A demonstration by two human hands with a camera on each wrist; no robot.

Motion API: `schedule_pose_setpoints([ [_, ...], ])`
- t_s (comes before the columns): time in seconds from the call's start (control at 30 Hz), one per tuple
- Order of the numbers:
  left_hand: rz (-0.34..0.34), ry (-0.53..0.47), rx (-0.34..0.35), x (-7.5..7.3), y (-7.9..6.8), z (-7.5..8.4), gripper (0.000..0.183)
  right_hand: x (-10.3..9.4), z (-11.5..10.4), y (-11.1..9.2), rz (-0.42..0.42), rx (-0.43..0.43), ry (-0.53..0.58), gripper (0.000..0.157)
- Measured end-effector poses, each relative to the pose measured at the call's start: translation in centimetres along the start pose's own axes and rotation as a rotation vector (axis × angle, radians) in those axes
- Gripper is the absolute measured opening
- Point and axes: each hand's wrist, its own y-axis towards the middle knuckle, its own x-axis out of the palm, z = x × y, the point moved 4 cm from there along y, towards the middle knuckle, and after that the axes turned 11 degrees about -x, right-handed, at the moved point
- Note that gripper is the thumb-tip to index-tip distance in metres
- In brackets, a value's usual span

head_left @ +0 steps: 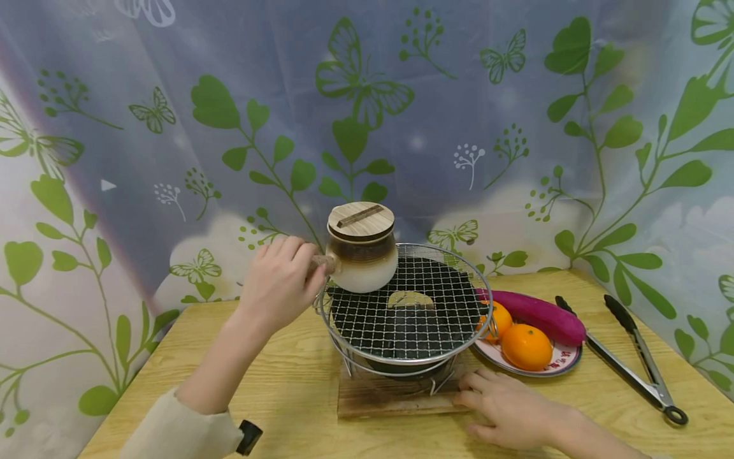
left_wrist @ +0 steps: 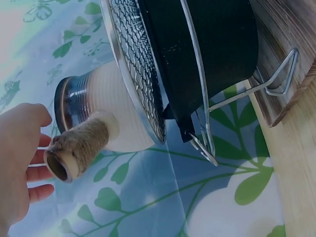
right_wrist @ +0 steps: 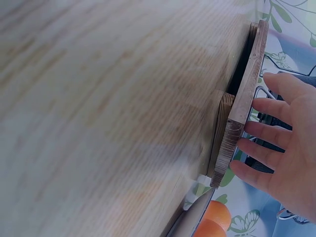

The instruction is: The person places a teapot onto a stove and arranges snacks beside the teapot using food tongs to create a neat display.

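Observation:
A small white-and-brown pot (head_left: 364, 264) with a wooden lid (head_left: 361, 220) sits on the left part of a round wire grill rack (head_left: 424, 325). Its side handle (left_wrist: 81, 145), wrapped in twine, points toward my left hand (head_left: 281, 277). In the left wrist view, this hand's thumb and fingers are spread around the handle's end, with a gap at the thumb. Below the rack stands a black round stove (left_wrist: 212, 44) on a wooden board (head_left: 390, 401). My right hand (head_left: 510, 405) lies low at the board's right front corner, fingers extended along its edge.
Right of the stove, a plate (head_left: 564, 366) holds two oranges (head_left: 526, 347) and a long purple vegetable (head_left: 539, 312). Black-handled metal tongs (head_left: 642, 370) lie spread at the table's right. A patterned curtain (head_left: 258, 127) hangs behind the wooden table (head_left: 275, 370).

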Motion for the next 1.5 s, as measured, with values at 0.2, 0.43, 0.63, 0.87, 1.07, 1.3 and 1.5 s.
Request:
schedule_pose_setpoints([
  [0.2, 0.107, -0.077, 0.000, -0.8, -0.9, -0.6, 0.012, 0.0, 0.0, 0.0, 0.007, -0.008, -0.007, 0.031],
  [0.43, 0.162, -0.109, 0.004, -1.2, -1.8, -1.1, 0.014, 0.0, 0.0, -0.1, 0.010, -0.002, -0.015, 0.031],
  [0.63, 0.159, -0.088, -0.005, -1.4, -2.9, -1.7, 0.018, 0.0, 0.0, 0.0, 0.003, -0.002, -0.003, 0.032],
  [0.87, 0.137, -0.054, 0.037, -1.3, -4.6, -2.2, 0.025, -0.1, 0.0, 0.0, 0.004, 0.001, 0.011, 0.031],
  [1.07, 0.085, -0.045, 0.044, -0.8, -6.6, -2.3, 0.030, -0.1, -0.1, 0.0, 0.006, -0.008, -0.002, 0.032],
  [1.3, 0.035, -0.038, 0.053, 0.2, -8.2, -2.0, 0.034, -0.1, -0.1, -0.1, 0.006, -0.005, -0.003, 0.032],
  [1.5, -0.083, -0.019, 0.050, 1.2, -9.6, -1.8, 0.039, 0.0, -0.1, -0.2, 0.010, -0.007, -0.009, 0.033],
])
